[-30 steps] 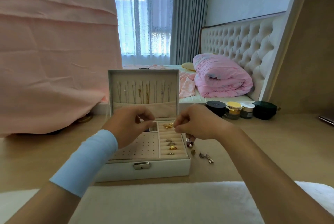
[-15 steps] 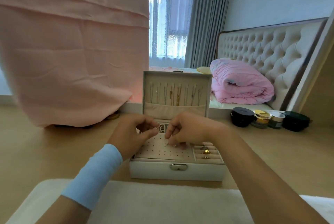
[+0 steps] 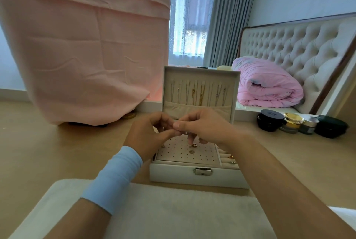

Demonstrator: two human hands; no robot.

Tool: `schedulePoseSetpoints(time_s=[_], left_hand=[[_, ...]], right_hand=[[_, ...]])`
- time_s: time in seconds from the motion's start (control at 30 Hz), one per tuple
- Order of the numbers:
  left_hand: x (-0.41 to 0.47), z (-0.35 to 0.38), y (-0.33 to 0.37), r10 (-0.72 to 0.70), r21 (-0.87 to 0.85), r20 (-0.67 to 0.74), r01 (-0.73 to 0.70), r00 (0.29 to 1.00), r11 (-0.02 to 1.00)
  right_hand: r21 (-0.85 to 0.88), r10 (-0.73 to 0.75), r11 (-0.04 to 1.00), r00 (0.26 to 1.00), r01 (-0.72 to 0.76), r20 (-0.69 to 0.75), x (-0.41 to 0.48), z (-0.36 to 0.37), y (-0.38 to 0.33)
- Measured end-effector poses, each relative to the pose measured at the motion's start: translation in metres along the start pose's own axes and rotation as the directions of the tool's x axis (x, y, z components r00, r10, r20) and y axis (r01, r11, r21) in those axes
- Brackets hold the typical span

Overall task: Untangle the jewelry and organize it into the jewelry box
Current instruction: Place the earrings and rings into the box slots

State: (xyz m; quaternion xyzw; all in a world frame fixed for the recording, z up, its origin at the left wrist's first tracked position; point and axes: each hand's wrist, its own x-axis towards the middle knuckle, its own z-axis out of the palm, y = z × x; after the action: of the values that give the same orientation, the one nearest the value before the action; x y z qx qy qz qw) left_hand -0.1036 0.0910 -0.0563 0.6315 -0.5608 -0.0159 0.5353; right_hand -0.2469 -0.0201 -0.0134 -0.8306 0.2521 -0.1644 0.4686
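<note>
A white jewelry box [image 3: 173, 175] stands open on the wooden desk, its lid upright with several thin necklaces [image 3: 198, 94] hanging inside. My left hand [image 3: 148, 136] and my right hand [image 3: 206, 127] meet just above the box's perforated earring panel [image 3: 200, 154], fingertips pinched together on a tiny piece of jewelry [image 3: 185, 133] that is mostly hidden. A small gold earring [image 3: 193, 145] sits on the panel under my right fingers, and another small piece [image 3: 191, 151] lies below it. Gold rings [image 3: 231, 158] show in the ring rolls at the box's right.
Several cosmetic jars [image 3: 292, 123] stand on the desk to the right of the box. A pink cloth [image 3: 82, 55] hangs at the left. A white fluffy mat [image 3: 173, 211] lies at the near edge. A bed with a pink quilt [image 3: 267, 86] is behind.
The view has swung left and closer, so the box now sits more to the right. My right hand came from the ring rolls to the earring panel and met my left hand.
</note>
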Motion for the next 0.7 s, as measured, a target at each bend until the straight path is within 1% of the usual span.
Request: schedulePoseSetpoints(time_s=[0.13,0.27,0.33,0.47,0.53,0.63,0.7], left_hand=[[0.004,-0.012,-0.003,0.003,-0.039,0.016,-0.003,1.0,0.999],[0.007,-0.02,-0.011,-0.013,-0.074,-0.012,0.012,1.0,0.997],[0.006,-0.02,-0.011,-0.003,-0.095,0.014,0.004,1.0,0.995],[0.006,-0.019,-0.01,-0.012,-0.116,0.082,0.021,0.997,0.993],[0.005,-0.019,-0.012,-0.031,-0.122,0.091,0.042,0.995,0.992],[0.004,-0.018,-0.013,-0.041,-0.093,0.098,0.05,0.994,0.994],[0.004,-0.016,-0.011,-0.045,-0.054,0.11,0.051,0.993,0.997]], right_hand=[[0.112,0.017,0.994,0.999,-0.012,-0.043,0.003,0.002,-0.001],[0.257,0.002,0.966,1.0,-0.004,0.01,0.003,0.003,0.0],[0.303,-0.014,0.953,1.0,0.008,0.018,0.004,0.006,0.0],[0.275,-0.033,0.96,0.998,0.047,-0.057,0.004,0.014,0.001],[0.284,-0.035,0.957,0.996,0.057,-0.082,0.004,0.017,0.002],[0.282,-0.036,0.957,0.995,0.061,-0.094,0.003,0.018,0.002],[0.237,-0.043,0.969,0.994,0.064,-0.096,0.003,0.017,0.002]])
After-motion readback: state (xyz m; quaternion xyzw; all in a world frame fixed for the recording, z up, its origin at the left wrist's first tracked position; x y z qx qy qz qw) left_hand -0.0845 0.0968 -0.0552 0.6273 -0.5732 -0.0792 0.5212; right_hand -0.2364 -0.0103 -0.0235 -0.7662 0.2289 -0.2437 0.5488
